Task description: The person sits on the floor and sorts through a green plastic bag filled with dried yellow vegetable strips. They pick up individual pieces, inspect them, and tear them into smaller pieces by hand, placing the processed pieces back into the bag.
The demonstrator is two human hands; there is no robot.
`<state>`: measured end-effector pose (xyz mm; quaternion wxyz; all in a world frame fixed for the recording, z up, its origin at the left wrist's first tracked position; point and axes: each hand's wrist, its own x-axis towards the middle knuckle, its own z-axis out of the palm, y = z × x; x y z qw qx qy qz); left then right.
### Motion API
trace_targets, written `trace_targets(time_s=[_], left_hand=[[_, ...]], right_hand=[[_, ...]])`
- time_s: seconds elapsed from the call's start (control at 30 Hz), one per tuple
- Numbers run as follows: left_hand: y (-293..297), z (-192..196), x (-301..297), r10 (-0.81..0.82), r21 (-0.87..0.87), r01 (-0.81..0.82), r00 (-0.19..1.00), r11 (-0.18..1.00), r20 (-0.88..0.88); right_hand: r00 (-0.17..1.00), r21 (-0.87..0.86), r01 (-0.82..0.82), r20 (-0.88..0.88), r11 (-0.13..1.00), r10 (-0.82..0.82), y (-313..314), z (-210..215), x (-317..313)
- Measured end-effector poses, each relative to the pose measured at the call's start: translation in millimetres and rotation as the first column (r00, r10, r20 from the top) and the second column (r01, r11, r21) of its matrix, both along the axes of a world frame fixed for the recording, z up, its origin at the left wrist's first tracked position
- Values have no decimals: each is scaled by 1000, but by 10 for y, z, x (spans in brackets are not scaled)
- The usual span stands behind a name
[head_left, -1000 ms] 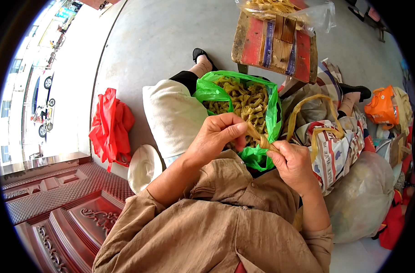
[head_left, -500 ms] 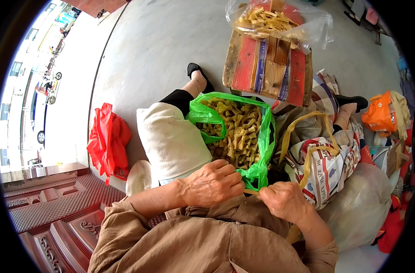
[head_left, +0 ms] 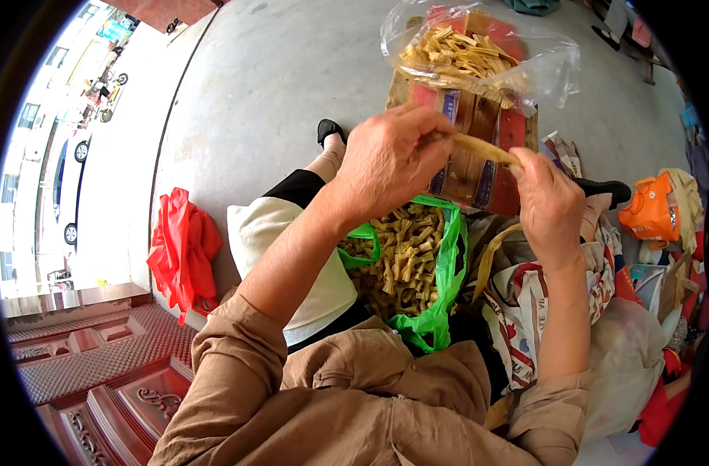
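Observation:
Stretched between my two hands is a flat yellowish strip [head_left: 485, 148], perhaps dried plant or food material. My left hand [head_left: 393, 159] pinches its left end, and my right hand [head_left: 549, 202] grips the other end between thumb and fingers. Both are raised in front of a low wooden stool [head_left: 467, 136] with red and blue patches. On the stool's far part sits a clear plastic bag [head_left: 552, 66] with a heap of similar strips [head_left: 463, 54]. Below my hands, an open green plastic bag [head_left: 449, 272] holds many knotted yellowish pieces [head_left: 405, 256].
A red plastic bag [head_left: 184, 252] lies on the floor at the left, near a carved reddish door panel [head_left: 121, 373]. A white cloth [head_left: 292, 256] covers my left leg. At the right are a printed tote bag [head_left: 525, 303], an orange bag [head_left: 649, 210] and a translucent bag [head_left: 626, 357].
Both hands have risen from my lap, away from my body, to in front of the stool. The strip now shows plainly between them.

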<state>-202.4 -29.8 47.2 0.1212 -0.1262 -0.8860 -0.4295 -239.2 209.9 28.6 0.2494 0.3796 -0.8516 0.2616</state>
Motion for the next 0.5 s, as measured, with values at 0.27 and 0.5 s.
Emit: trace_targets(time_s=[0.27, 0.5], left_hand=[[-171, -215, 202, 122, -268, -116, 992, 956, 5], [36, -293, 987, 73, 225, -80, 997, 971, 38]], right_hand=[[971, -1, 146, 192, 989, -144, 416, -462, 100], [987, 204, -147, -38, 968, 158, 159, -192, 776]])
